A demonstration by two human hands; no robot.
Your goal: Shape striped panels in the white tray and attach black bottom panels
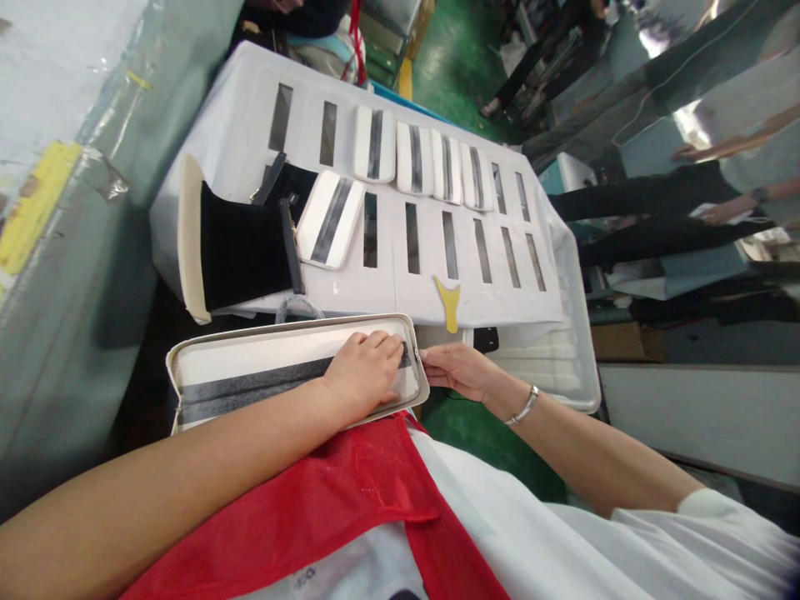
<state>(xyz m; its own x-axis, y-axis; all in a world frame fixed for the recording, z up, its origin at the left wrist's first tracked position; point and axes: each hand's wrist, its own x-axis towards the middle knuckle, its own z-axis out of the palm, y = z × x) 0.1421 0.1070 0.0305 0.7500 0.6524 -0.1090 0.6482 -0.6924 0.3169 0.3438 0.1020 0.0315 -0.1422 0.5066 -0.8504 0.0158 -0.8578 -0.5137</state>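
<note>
A long white tray-like piece (250, 354) with a raised cream rim and a dark grey strip along it lies across my lap. My left hand (367, 372) rests inside its right end, fingers spread over the strip's end. At the outside of the right rim, my right hand (459, 369) pinches the edge with thumb and fingers together. Beyond the tray, a cream piece with black lining (243, 246) stands on the white slotted surface (400, 292). Beside it leans a white panel with a grey strip (331, 219).
Several white panels with grey strips (375, 144) lie in a row toward the back. A yellow forked tool (448, 304) sits at the near edge of the slotted surface. A clear plastic bin (584, 333) is at the right. Another person's legs (637, 196) show farther right.
</note>
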